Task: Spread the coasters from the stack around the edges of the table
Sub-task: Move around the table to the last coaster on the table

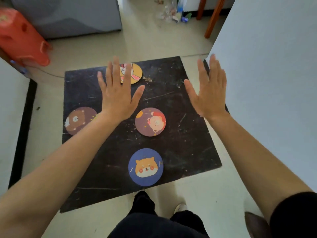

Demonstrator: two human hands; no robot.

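Four coasters: spread on the black surface (180,103)
Yellow coaster (135,73): far edge
Brown coaster (78,121): left edge
Blue coaster (145,167): near edge
Mauve coaster (150,121): centre
Left hand (118,97): fingers flat, released
Right hand (209,93): fingers flat, released

Pale tiled floor (154,43), red plastic stool (22,38), grey cabinet (68,14), wooden legs (214,16)

Head view: steep downward, close above table (171,103) (single camera).

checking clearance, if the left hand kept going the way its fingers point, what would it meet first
Probably the yellow rabbit coaster at the table's far edge: the left hand already overlaps it in view, though how high it hovers above is unclear.
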